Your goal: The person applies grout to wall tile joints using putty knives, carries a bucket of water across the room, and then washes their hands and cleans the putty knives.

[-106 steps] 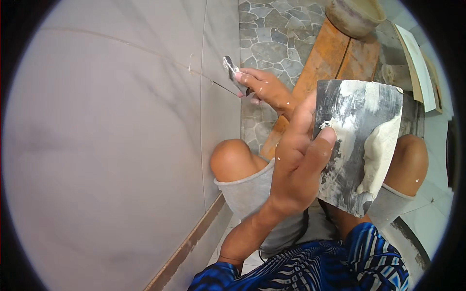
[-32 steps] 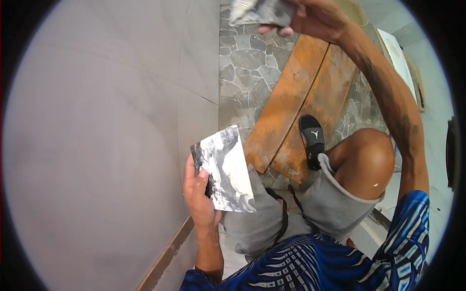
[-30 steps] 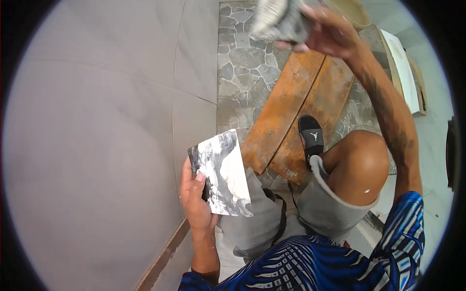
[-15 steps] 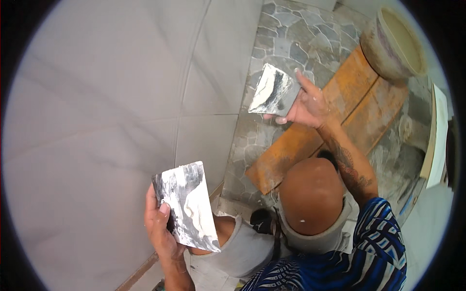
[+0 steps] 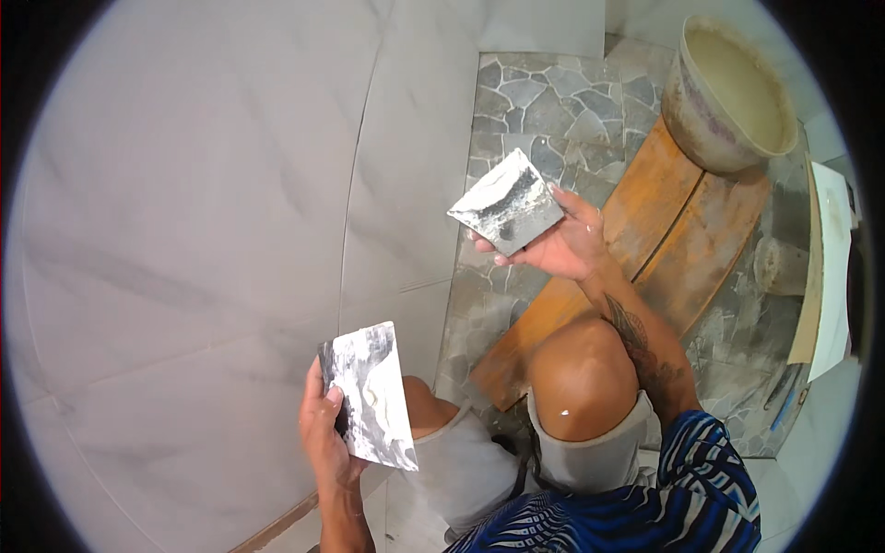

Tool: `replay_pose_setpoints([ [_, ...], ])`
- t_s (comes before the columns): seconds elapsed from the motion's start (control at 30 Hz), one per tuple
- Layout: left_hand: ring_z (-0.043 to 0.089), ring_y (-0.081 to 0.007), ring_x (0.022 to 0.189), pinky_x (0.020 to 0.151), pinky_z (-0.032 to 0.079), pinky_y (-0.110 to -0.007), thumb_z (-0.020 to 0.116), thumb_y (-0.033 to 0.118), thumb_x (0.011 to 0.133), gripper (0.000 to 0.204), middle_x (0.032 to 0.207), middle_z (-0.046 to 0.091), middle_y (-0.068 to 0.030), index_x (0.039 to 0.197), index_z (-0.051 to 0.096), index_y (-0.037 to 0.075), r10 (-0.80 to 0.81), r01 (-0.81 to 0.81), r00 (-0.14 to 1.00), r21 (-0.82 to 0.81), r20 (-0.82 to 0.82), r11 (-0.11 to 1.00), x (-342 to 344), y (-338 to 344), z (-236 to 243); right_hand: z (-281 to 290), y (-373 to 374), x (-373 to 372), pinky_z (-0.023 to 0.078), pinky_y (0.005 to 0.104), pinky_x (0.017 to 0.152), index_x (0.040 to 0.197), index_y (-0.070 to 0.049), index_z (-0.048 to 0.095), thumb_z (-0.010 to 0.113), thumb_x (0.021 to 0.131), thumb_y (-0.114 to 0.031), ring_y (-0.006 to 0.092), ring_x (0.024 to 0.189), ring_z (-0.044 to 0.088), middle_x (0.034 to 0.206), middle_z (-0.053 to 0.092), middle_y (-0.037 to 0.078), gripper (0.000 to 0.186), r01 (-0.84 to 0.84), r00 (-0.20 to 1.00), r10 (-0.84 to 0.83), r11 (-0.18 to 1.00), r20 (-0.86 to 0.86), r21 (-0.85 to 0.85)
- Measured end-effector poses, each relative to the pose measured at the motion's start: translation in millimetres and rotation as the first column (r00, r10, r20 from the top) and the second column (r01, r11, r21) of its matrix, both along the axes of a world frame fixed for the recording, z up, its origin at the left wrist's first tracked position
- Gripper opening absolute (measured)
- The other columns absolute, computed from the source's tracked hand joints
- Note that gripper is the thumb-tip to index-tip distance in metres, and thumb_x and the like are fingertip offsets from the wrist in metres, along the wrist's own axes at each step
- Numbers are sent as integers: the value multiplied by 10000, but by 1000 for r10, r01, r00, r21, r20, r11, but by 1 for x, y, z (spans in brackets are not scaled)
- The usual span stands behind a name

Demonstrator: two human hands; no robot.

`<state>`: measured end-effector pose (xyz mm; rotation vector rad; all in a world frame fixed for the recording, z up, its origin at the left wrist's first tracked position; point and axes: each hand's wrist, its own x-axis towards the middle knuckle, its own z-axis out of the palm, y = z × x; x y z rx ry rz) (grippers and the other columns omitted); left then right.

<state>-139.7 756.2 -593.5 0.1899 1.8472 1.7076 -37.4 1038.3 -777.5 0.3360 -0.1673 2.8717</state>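
My left hand grips a dark, flat rectangular putty spreader by its left side, thumb on top. White paste is smeared over its face, with a thicker ridge near the right side. Farther off and to the right, my right hand holds a smaller dark square putty spreader, fingers beneath it. A thick band of white paste lies along that one's far left edge. The two spreaders are apart, and neither touches the wall.
Large grey wall tiles with a seam rise at the left. Wooden planks lie on the stone-patterned floor. A dirty tub of cloudy liquid stands on their far end. Boards lean at the right, by some thin tools.
My right hand has moved slightly nearer and left, its spreader turning. My left hand has shifted a little right. The view has also shifted.
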Motion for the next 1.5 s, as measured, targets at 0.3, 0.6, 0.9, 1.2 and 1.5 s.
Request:
replay_pose_setpoints([
  [0.3, 646, -174, 957, 803, 553, -284, 511, 130, 870, 569, 1164, 589, -157, 1377, 365, -83, -2, 2, 1000, -20, -16, 1000, -9, 53, 9, 19, 91, -39, 457, 500, 846, 1415, -35, 356, 468, 934, -492, 473, 1147, 526, 1355, 454, 285, 672, -124, 992, 126, 981, 1, 150],
  [0.6, 638, -187, 994, 840, 544, -294, 511, 144, 872, 582, 1193, 576, -159, 1382, 348, -84, 198, -199, 979, 28, 38, 980, -7, 40, 33, 57, 137, -70, 465, 497, 853, 1422, -19, 341, 479, 931, -463, 476, 1171, 516, 1357, 454, 290, 676, -229, 973, 214, 938, 83, 260],
  [0.9, 648, -205, 971, 833, 544, -294, 487, 163, 888, 546, 1201, 572, -167, 1363, 363, -77, 330, -330, 944, 107, 18, 938, -18, 1, 49, 99, 144, -103, 434, 439, 1009, 1397, 18, 385, 570, 917, -314, 291, 1231, 510, 1346, 493, 181, 612, -101, 967, -89, 723, 238, 683],
  [1.2, 620, -187, 1013, 850, 523, -289, 543, 182, 870, 577, 1202, 574, -153, 1365, 382, -68, 348, -352, 934, 42, 85, 935, -16, -16, 38, 85, 111, -202, 418, 405, 1012, 1349, -111, 509, 728, 801, -220, 331, 1212, 489, 1351, 455, 175, 599, 149, 573, -636, -540, -518, 828],
  [1.5, 631, -192, 998, 840, 535, -298, 562, 167, 858, 590, 1175, 587, -155, 1360, 371, -78, 253, -249, 955, -44, 154, 967, -43, -27, 7, 48, 147, -230, 431, 439, 987, 1322, -134, 528, 724, 772, -196, 382, 1198, 461, 1343, 427, 209, 587, 19, 546, -514, -781, -662, 624],
])
